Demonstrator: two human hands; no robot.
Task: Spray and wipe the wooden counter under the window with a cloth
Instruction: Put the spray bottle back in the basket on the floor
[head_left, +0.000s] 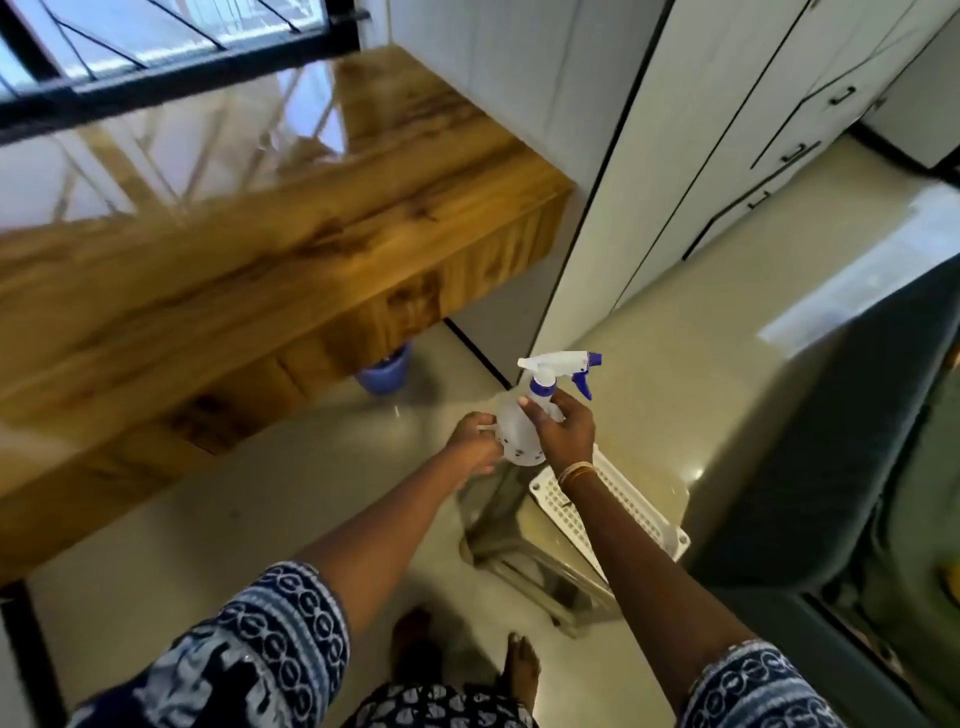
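Between both hands, the spray bottle (524, 426) is being readied: right hand (563, 431) grasping its neck, left hand (475, 441) curled at its base; next, aiming at the wooden counter (249, 249) up-left; no cloth visible.

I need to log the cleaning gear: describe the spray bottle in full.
The spray bottle has a translucent white plastic body, a blue collar, and a white trigger head with blue trigger and nozzle tip. It is held upright above the floor, nozzle pointing right. The right hand grips its neck and shoulder; the left hand touches its lower side.

white spray bottle (524, 431) upright, glossy wooden counter (249, 249)
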